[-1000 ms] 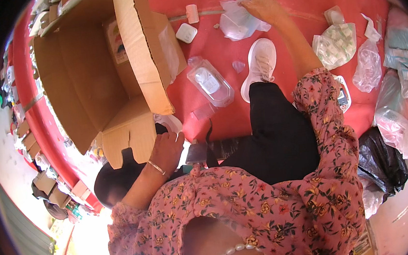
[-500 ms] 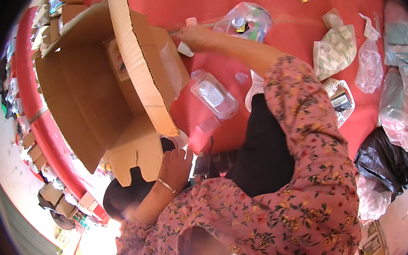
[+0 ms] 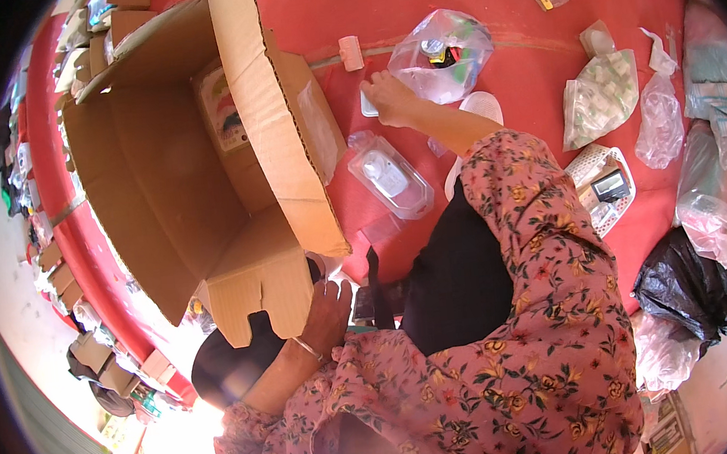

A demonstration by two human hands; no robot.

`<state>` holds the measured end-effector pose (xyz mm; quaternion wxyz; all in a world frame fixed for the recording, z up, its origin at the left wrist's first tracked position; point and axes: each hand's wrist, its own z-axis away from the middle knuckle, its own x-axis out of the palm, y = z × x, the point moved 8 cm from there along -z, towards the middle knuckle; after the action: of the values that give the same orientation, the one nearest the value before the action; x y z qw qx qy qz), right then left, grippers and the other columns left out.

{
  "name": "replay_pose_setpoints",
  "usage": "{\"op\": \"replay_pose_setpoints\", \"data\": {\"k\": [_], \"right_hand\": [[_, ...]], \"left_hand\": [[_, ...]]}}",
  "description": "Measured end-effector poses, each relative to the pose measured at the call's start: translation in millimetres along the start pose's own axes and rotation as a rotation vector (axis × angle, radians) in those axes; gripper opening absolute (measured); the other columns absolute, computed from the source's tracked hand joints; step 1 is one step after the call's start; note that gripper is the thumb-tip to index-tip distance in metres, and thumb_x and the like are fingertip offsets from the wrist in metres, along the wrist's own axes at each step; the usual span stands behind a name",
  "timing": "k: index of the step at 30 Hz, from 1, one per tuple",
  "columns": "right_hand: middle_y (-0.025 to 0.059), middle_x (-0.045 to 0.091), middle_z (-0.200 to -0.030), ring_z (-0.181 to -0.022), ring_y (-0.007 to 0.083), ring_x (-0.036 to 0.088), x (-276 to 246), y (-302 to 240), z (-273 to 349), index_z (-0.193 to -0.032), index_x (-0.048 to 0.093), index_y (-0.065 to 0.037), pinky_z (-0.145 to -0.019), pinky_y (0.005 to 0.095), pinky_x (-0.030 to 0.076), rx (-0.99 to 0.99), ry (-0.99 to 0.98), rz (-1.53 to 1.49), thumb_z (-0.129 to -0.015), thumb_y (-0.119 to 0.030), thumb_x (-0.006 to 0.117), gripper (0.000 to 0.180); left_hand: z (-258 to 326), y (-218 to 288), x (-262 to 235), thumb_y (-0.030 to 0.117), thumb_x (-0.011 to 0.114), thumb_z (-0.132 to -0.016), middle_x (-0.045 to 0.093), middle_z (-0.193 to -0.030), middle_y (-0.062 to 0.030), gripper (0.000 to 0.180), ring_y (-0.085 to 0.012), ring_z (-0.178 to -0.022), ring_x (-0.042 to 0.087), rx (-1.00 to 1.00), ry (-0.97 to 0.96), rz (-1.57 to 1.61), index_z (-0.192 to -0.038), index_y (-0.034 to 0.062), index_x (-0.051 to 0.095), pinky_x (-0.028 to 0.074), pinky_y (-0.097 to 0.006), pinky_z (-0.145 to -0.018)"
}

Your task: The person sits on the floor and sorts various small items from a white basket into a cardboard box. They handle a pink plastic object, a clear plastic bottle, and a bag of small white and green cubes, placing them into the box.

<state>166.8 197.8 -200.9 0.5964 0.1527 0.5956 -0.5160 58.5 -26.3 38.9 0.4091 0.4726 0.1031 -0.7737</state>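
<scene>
A large open cardboard box (image 3: 140, 190) leans on its side at the left, its flaps spread. My left hand (image 3: 328, 312) rests beside the box's lower flap, its fingers stretched upward and slightly apart. Out over the red floor, my right hand (image 3: 391, 99) is closed round a small whitish flat piece (image 3: 368, 104), mostly hidden by the fingers. Just right of that hand sits a clear plastic bag (image 3: 444, 56) with small items inside. Below it lies a clear plastic package (image 3: 389, 177) with a white object in it. A small pink piece (image 3: 351, 53) lies above the hand.
A white basket (image 3: 600, 189) holding a dark-fronted device stands at the right. Around it are a bag of pale green-white pieces (image 3: 601, 98), a crumpled clear bag (image 3: 659, 123) and a black bag (image 3: 687, 289). Cardboard boxes (image 3: 93, 346) line the far left.
My right hand has moved right and nearer to me with the whitish piece. The box's near side has shifted slightly right and down. My left fingers have straightened.
</scene>
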Motion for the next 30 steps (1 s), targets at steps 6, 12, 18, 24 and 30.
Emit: {"op": "replay_pose_setpoints", "data": {"k": [6, 12, 18, 24, 30], "right_hand": [[0.0077, 0.056, -0.105, -0.092, 0.019, 0.057, -7, 25, 0, -0.12, 0.043, -0.003, -0.081, 0.0328, 0.046, 0.295, -0.379, -1.638, -0.07, -0.007, 0.063, 0.053], [0.0092, 0.054, -0.109, -0.099, 0.0188, 0.055, -48, -8, 21, -0.123, 0.04, -0.003, -0.087, 0.0339, 0.045, 0.052, -0.555, -2.074, -0.07, -0.001, 0.058, 0.055], [0.0067, 0.055, -0.107, -0.1, 0.0155, 0.052, -28, -62, 73, -0.113, 0.049, -0.002, -0.087, 0.0274, 0.041, 0.007, -0.957, -1.741, -0.063, -0.007, 0.07, 0.055], [0.0089, 0.052, -0.11, -0.101, 0.0158, 0.051, -21, -153, 140, -0.122, 0.036, 0.003, -0.086, 0.0266, 0.041, -0.069, -1.379, -1.821, -0.062, -0.005, 0.072, 0.07], [0.0079, 0.051, -0.11, -0.099, 0.0159, 0.051, -32, -168, 152, -0.123, 0.034, 0.003, -0.082, 0.0271, 0.043, -0.126, -1.442, -1.811, -0.062, -0.004, 0.071, 0.071]], "left_hand": [[1, -2, 9, 0.018, 0.057, -0.07, 0.054, -0.082, -0.0082, 0.035, -0.022, -0.076, 0.052, -0.048, -0.071, 0.109, -0.101, 0.0024, 0.051, 0.041, -0.034, -0.068], [-7, -4, 7, 0.009, 0.052, -0.072, 0.053, -0.083, -0.0127, 0.034, -0.0244, -0.081, 0.052, -0.077, -0.206, 0.172, -0.104, -0.0004, 0.049, 0.041, -0.034, -0.067], [-35, -32, -28, 0.018, 0.062, -0.072, 0.032, -0.132, -0.0225, 0.081, -0.0342, -0.106, 0.046, -0.307, 0.052, 0.395, -0.134, -0.0034, 0.015, 0.038, -0.039, -0.089], [-39, -39, -54, 0.015, 0.071, -0.065, 0.041, -0.125, -0.021, 0.08, -0.0353, -0.109, 0.046, -0.386, 0.259, 0.544, -0.13, -0.0016, 0.026, 0.039, -0.038, -0.091], [-43, -26, -42, 0.016, 0.071, -0.065, 0.05, -0.109, -0.0187, 0.065, -0.033, -0.099, 0.053, -0.323, 0.158, 0.653, -0.119, 0.0008, 0.038, 0.046, -0.036, -0.081]]}}
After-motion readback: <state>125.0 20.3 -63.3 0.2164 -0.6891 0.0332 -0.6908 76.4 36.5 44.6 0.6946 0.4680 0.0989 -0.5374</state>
